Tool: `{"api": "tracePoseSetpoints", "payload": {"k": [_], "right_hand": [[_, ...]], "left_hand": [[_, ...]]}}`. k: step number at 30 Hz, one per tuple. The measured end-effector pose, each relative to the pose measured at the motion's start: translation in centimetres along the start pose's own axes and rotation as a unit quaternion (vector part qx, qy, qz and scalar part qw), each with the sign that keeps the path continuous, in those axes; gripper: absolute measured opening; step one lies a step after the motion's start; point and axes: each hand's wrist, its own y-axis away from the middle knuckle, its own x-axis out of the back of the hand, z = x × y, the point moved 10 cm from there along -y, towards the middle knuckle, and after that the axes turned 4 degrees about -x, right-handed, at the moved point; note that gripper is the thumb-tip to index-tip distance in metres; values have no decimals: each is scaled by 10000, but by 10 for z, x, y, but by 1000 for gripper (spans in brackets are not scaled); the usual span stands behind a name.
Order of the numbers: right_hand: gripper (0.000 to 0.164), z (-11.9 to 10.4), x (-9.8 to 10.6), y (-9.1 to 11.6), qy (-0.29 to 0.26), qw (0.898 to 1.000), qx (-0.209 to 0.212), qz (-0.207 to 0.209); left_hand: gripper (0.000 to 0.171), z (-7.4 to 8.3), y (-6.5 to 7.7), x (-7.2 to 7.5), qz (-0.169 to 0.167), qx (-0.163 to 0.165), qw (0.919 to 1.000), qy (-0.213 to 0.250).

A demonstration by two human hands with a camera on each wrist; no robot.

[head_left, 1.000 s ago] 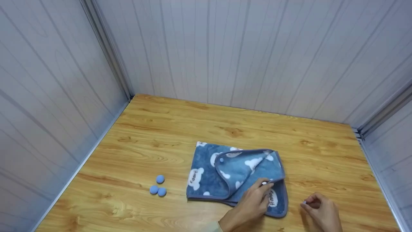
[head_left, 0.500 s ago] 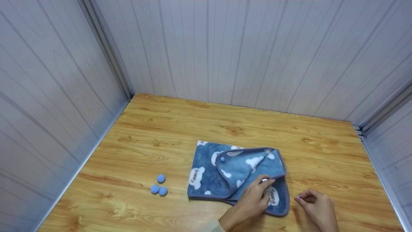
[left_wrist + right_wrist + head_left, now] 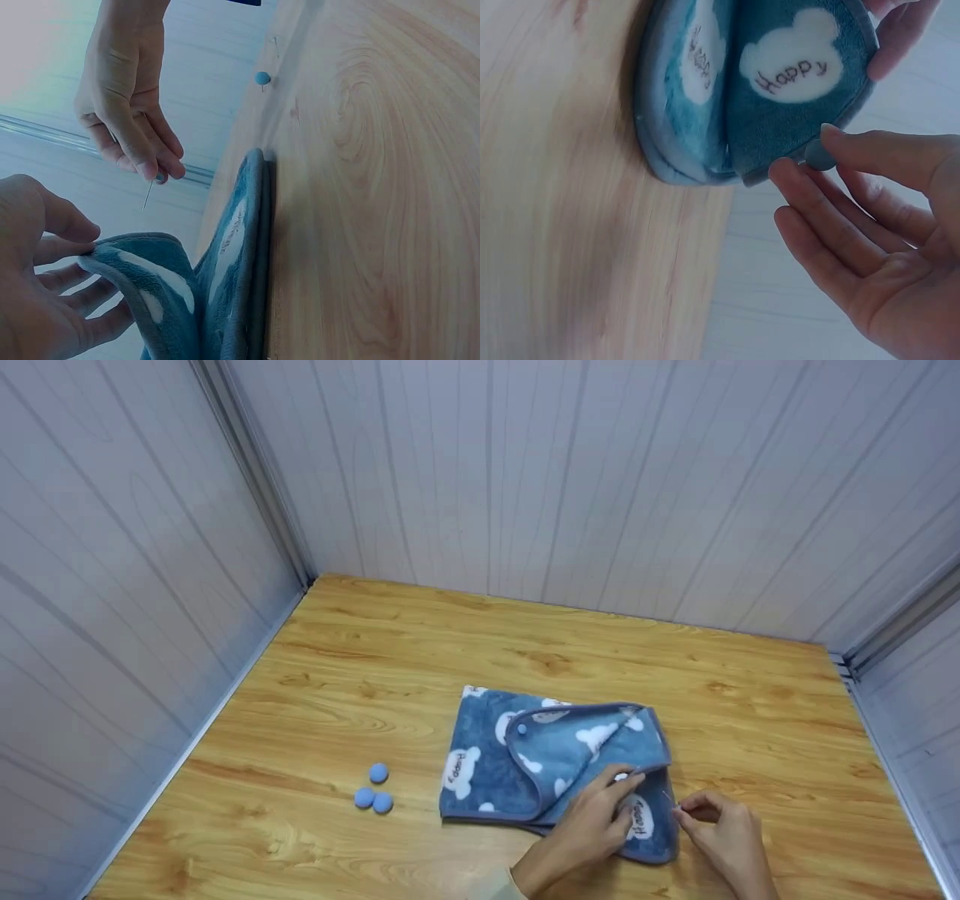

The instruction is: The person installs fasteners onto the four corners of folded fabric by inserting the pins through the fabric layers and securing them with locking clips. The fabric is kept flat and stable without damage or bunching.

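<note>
A folded blue fleece blanket [image 3: 487, 750], printed with white bear heads and the word "Happy", lies on the table. My left hand [image 3: 589, 817] pinches its upper layer by the grey-blue bound edge, holding that flap [image 3: 154, 274] raised off the layer below. Just right of the blanket, my right hand [image 3: 724, 836] pinches a pin [image 3: 821, 156] by its round blue head. The bare needle [image 3: 145, 196] points at the lifted flap. A small blue round head [image 3: 522, 729] shows on the blanket's folded-over left corner.
Three blue round pieces, one [image 3: 379, 772] behind the other two [image 3: 364, 797], lie on the wood-grain table [image 3: 247, 720] left of the blanket. In the left wrist view another blue-headed pin [image 3: 262, 78] appears beyond the blanket. Pale panel walls [image 3: 487, 472] enclose the table.
My right hand has moved left with the pin, up to the blanket's right edge. The left hand keeps its pinch on the flap, almost unmoved.
</note>
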Motion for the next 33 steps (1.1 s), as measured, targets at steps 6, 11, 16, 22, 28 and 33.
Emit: {"api": "tracePoseSetpoints", "payload": {"k": [6,11,16,22,28,33], "right_hand": [[10,-8,-7,-2,-83,9999,56,-59],[10,-12,-11,-4,-65,9999,31,-156],[10,-16,-12,-3,-83,9999,74,-127],[11,-23,-9,-3,-189,9994,284,47],[12,-27,-9,-1,-271,9985,447,169],[14,-32,-8,0,-322,9967,676,317]], "left_hand": [[43,1,0,-1,-58,-9,10000,-16],[47,0,0,-3,-178,39,9998,-68],[48,-1,1,-3,-222,78,9997,-51],[48,-2,1,-3,-229,113,9996,-106],[48,-3,0,-5,-289,103,9995,-62],[46,-2,1,-7,-390,86,9992,4]]}}
